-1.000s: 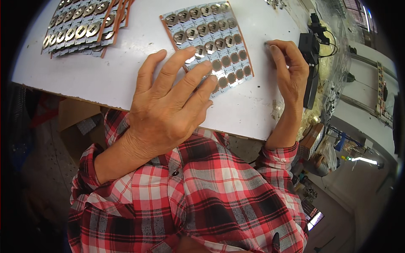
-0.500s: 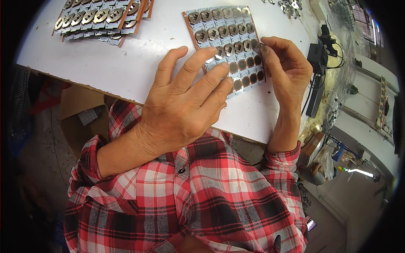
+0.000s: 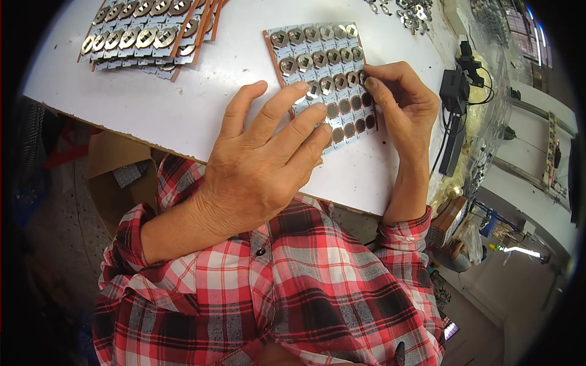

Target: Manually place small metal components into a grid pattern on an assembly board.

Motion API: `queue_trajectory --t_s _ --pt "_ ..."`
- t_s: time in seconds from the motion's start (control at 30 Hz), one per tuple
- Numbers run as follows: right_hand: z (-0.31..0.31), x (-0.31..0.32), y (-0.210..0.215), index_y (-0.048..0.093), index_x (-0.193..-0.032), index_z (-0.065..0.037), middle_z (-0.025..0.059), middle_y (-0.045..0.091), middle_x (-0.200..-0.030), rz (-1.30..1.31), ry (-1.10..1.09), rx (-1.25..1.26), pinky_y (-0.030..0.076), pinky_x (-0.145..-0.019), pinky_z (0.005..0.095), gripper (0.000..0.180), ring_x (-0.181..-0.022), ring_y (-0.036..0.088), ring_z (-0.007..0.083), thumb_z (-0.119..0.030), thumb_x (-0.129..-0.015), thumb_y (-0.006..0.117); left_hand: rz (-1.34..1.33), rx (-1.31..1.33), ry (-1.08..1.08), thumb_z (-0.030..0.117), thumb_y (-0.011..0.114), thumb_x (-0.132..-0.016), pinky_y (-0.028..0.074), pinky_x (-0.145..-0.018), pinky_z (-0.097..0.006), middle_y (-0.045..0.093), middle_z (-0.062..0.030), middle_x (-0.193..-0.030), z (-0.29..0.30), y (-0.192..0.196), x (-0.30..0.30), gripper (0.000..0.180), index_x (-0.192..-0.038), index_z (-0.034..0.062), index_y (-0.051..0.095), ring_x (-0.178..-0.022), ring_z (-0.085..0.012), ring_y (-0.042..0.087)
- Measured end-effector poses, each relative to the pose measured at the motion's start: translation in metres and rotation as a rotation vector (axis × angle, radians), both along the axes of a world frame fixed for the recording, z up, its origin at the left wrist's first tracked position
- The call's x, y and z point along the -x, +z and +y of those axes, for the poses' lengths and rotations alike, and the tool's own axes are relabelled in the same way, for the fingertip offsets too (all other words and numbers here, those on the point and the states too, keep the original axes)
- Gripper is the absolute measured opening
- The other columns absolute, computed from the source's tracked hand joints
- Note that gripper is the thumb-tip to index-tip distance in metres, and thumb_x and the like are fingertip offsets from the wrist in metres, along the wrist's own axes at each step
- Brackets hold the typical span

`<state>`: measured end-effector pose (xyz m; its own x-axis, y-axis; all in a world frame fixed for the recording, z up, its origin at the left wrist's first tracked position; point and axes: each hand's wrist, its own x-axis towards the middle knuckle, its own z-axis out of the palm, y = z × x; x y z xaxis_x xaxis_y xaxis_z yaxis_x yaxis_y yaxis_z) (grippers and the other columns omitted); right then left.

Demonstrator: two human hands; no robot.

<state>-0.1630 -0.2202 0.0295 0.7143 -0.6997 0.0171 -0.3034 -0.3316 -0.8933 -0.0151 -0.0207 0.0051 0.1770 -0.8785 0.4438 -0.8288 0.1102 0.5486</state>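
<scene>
A pale circuit board panel [image 3: 273, 56] with brown side edges lies on the white table before me. Metal coin-cell clips [image 3: 319, 59] fill its upper rows, while dark round pads [image 3: 345, 105] show bare in the two nearest rows. My left hand [image 3: 259, 149] rests spread over the panel's lower left corner, fingers apart and holding nothing, hiding part of it. At the right end of the third row, my right hand [image 3: 406, 110] pinches a small metal clip [image 3: 364, 77] between thumb and forefinger, against the panel. Fingertips cover most of that clip.
A stack of similar filled panels [image 3: 137, 38] lies at the far left. Loose metal clips [image 3: 415, 15] are scattered at the back right. Black adapters with cables [image 3: 453, 88] stand along the table's right side. Below the left table edge is an open cardboard box [image 3: 119, 183].
The panel appears slightly lower in view, as does the rest of the table. My right hand has brought the clip from the panel's right edge onto the end of the third row. My left hand stays spread.
</scene>
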Motion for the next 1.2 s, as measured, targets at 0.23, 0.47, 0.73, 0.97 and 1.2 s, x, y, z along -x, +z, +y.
queue_trajectory --t_s 0.23,0.47,0.73,0.97,1.2 --pt "-0.021 0.004 0.010 0.077 -0.102 0.001 0.0001 0.071 -0.092 0.098 0.105 -0.170 0.049 -0.073 0.0202 0.011 -0.080 0.061 0.0040 0.002 -0.091 0.074 0.029 -0.046 -0.032 0.016 0.083 -0.072 0.039 -0.108 -0.054 0.069 -0.0075 -0.125 0.002 0.009 -0.002 0.041 -0.112 0.0074 0.077 -0.128 -0.0325 0.058" --pt "-0.082 -0.032 0.028 0.071 -0.125 -0.007 0.0114 0.071 -0.115 0.160 -0.010 0.479 0.054 -0.089 0.0369 0.044 -0.107 0.065 0.0220 -0.028 -0.088 0.080 -0.037 0.066 -0.002 0.018 0.081 -0.076 0.043 -0.104 -0.056 0.069 -0.0088 -0.124 0.000 0.003 0.002 0.038 -0.111 0.0066 0.076 -0.124 -0.0354 0.059" --pt "-0.134 -0.053 0.016 0.072 -0.106 -0.002 0.0124 0.069 -0.106 0.272 0.040 0.612 0.052 -0.090 0.0359 0.033 -0.097 0.066 0.0258 -0.019 -0.078 0.077 -0.033 0.076 -0.012 0.019 0.083 -0.075 0.044 -0.104 -0.055 0.069 -0.0086 -0.123 0.002 0.004 -0.001 0.038 -0.110 0.0075 0.075 -0.123 -0.0352 0.060" --pt "-0.092 0.021 0.032 0.068 -0.090 0.001 0.0085 0.069 -0.086 0.263 -0.011 0.531 0.052 -0.082 0.0311 0.010 -0.086 0.066 0.0177 0.002 -0.080 0.068 -0.054 0.072 -0.008 0.018 0.081 -0.076 0.045 -0.103 -0.055 0.069 -0.0086 -0.123 0.001 0.002 -0.001 0.037 -0.110 0.0071 0.075 -0.123 -0.0361 0.059" --pt "-0.045 0.066 0.028 0.071 -0.104 0.001 0.0045 0.071 -0.094 0.215 -0.039 0.386 0.052 -0.088 0.0277 0.020 -0.090 0.068 0.0127 0.006 -0.086 0.063 -0.100 0.087 -0.022 0.018 0.079 -0.078 0.044 -0.103 -0.055 0.068 -0.0102 -0.125 -0.002 0.002 -0.001 0.037 -0.112 0.0039 0.074 -0.123 -0.0362 0.058"
